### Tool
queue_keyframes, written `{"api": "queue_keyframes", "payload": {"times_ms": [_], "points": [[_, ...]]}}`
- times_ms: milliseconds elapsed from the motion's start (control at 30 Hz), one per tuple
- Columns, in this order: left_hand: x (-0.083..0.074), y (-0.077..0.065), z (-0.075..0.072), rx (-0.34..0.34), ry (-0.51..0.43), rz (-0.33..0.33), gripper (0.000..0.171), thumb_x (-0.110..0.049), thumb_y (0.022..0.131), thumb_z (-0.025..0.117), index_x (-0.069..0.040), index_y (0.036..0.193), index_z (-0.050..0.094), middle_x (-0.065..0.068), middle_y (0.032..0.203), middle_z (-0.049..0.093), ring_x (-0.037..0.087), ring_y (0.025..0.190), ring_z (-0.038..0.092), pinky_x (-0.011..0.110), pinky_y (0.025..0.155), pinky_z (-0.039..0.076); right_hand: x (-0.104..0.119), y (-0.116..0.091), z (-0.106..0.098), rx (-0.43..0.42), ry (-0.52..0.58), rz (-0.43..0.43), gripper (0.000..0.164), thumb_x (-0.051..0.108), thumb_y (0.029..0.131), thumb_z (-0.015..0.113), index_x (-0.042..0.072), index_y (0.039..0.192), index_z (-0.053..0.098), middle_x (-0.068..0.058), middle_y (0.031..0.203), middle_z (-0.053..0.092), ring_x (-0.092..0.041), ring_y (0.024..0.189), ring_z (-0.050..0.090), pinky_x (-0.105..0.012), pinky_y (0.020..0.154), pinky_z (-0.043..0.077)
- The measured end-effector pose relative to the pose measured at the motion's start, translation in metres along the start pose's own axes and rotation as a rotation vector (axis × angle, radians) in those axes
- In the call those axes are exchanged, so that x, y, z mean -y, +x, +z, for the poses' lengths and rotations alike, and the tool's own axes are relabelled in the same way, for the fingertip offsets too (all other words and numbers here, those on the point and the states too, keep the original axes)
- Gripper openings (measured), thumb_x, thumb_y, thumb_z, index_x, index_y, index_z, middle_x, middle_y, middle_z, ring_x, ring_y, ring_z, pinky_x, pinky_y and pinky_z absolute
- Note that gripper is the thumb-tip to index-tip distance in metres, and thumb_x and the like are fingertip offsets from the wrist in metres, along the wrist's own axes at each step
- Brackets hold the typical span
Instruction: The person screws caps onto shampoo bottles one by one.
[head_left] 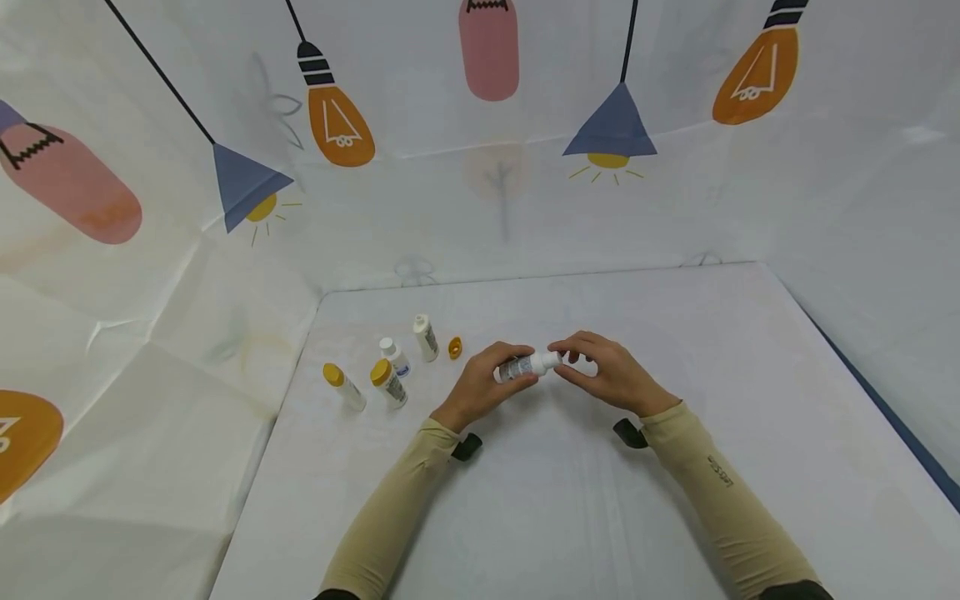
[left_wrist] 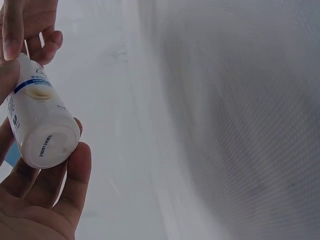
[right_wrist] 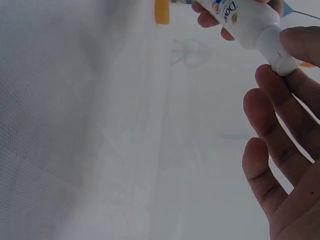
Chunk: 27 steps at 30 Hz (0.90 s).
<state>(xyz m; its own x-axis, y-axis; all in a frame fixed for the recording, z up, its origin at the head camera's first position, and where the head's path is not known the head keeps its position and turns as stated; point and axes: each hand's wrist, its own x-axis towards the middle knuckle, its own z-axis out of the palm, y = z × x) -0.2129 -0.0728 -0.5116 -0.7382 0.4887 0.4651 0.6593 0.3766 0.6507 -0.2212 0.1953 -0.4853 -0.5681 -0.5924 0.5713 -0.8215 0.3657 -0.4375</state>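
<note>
My left hand point(head_left: 487, 379) grips a small white Dove bottle point(head_left: 517, 367) around its body, tilted nearly sideways above the table. In the left wrist view, the bottle's round base point(left_wrist: 50, 145) with printed digits faces the camera, and fingers wrap beneath it. My right hand point(head_left: 611, 371) pinches the bottle's white cap point(right_wrist: 272, 47) between thumb and fingertips; its other fingers are spread loosely apart. The cap sits at the neck end of the bottle, in line with it.
At the left stand two yellow-capped bottles point(head_left: 388, 385), a white-capped bottle point(head_left: 394, 357) and a bottle with a narrow bare top point(head_left: 426, 337). An orange cap point(head_left: 455, 347) lies beside them. A white sheet printed with lamps point(head_left: 615, 125) walls in the white table point(head_left: 540, 517).
</note>
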Motion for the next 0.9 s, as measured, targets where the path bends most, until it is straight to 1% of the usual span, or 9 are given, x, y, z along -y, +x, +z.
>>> {"api": "queue_keyframes", "payload": {"times_ms": [167, 367, 500, 600, 667, 733, 800, 833, 900], "points": [[-0.0018, 0.0007, 0.0009, 0.001, -0.007, 0.01, 0.044, -0.029, 0.093, 0.078, -0.015, 0.132, 0.064, -0.002, 0.118, 0.065, 0.008, 0.098, 0.059, 0.025, 0.083, 0.052, 0.0026, 0.0001, 0.0016, -0.011, 0.001, 0.077, 0.027, 0.013, 0.09, 0.079, 0.011, 0.115, 0.07, 0.006, 0.099, 0.067, -0.014, 0.081, 0.061, -0.04, 0.066, 0.052], [-0.0036, 0.0015, 0.0034, 0.002, -0.027, 0.019, 0.044, -0.029, 0.093, 0.077, -0.012, 0.132, 0.065, -0.003, 0.119, 0.065, 0.008, 0.1, 0.06, 0.025, 0.083, 0.052, 0.005, -0.0008, 0.0053, -0.016, -0.025, 0.202, 0.008, 0.022, 0.095, 0.075, 0.019, 0.098, 0.069, 0.013, 0.083, 0.06, -0.006, 0.073, 0.055, -0.035, 0.063, 0.049], [-0.0052, 0.0017, 0.0041, 0.009, -0.032, 0.01, 0.044, -0.03, 0.094, 0.077, -0.012, 0.132, 0.065, -0.003, 0.119, 0.065, 0.008, 0.101, 0.06, 0.024, 0.084, 0.052, 0.0058, -0.0013, 0.0077, -0.009, -0.042, 0.246, 0.009, 0.027, 0.099, 0.07, 0.021, 0.094, 0.067, 0.013, 0.078, 0.057, -0.005, 0.069, 0.051, -0.03, 0.061, 0.046], [-0.0059, 0.001, 0.0038, 0.012, -0.026, 0.003, 0.044, -0.03, 0.093, 0.077, -0.013, 0.132, 0.065, -0.004, 0.119, 0.065, 0.007, 0.1, 0.06, 0.024, 0.083, 0.052, 0.0059, -0.0027, 0.0086, -0.002, -0.048, 0.258, 0.009, 0.03, 0.1, 0.068, 0.021, 0.097, 0.067, 0.012, 0.081, 0.06, -0.006, 0.07, 0.053, -0.029, 0.061, 0.045], [-0.006, 0.0006, 0.0036, 0.01, -0.022, 0.005, 0.044, -0.029, 0.093, 0.077, -0.013, 0.132, 0.065, -0.003, 0.119, 0.066, 0.007, 0.1, 0.06, 0.024, 0.084, 0.052, 0.0055, -0.0041, 0.0087, -0.002, -0.044, 0.253, 0.016, 0.031, 0.098, 0.071, 0.019, 0.107, 0.067, 0.008, 0.092, 0.064, -0.008, 0.076, 0.056, -0.03, 0.063, 0.046], [-0.0052, 0.0006, 0.0035, 0.0, -0.019, 0.012, 0.044, -0.028, 0.093, 0.078, -0.011, 0.132, 0.066, -0.002, 0.119, 0.066, 0.008, 0.1, 0.06, 0.026, 0.083, 0.053, 0.0048, -0.0048, 0.0082, -0.005, -0.033, 0.228, 0.035, 0.032, 0.094, 0.076, 0.016, 0.122, 0.063, 0.005, 0.108, 0.064, -0.01, 0.085, 0.058, -0.033, 0.068, 0.049], [-0.0047, 0.0008, 0.0033, -0.013, -0.018, 0.02, 0.044, -0.027, 0.092, 0.079, -0.01, 0.131, 0.066, -0.002, 0.118, 0.066, 0.009, 0.098, 0.06, 0.028, 0.082, 0.053, 0.004, -0.0045, 0.0071, -0.009, -0.019, 0.181, 0.054, 0.03, 0.089, 0.081, 0.015, 0.136, 0.057, 0.002, 0.124, 0.061, -0.013, 0.095, 0.059, -0.037, 0.074, 0.052], [-0.0043, 0.001, 0.0033, -0.021, -0.019, 0.025, 0.044, -0.026, 0.091, 0.079, -0.01, 0.131, 0.066, -0.001, 0.118, 0.067, 0.009, 0.098, 0.06, 0.029, 0.082, 0.053, 0.0033, -0.004, 0.0065, -0.01, -0.011, 0.152, 0.061, 0.028, 0.087, 0.083, 0.015, 0.14, 0.055, 0.001, 0.13, 0.058, -0.014, 0.099, 0.058, -0.039, 0.078, 0.053], [-0.0032, 0.0009, 0.0032, -0.031, -0.019, 0.03, 0.044, -0.025, 0.091, 0.08, -0.011, 0.13, 0.066, -0.001, 0.118, 0.067, 0.009, 0.097, 0.06, 0.03, 0.081, 0.053, 0.0022, -0.0026, 0.005, -0.009, 0.001, 0.082, 0.065, 0.02, 0.085, 0.085, 0.015, 0.142, 0.054, 0.001, 0.136, 0.055, -0.017, 0.107, 0.057, -0.04, 0.086, 0.053]]}}
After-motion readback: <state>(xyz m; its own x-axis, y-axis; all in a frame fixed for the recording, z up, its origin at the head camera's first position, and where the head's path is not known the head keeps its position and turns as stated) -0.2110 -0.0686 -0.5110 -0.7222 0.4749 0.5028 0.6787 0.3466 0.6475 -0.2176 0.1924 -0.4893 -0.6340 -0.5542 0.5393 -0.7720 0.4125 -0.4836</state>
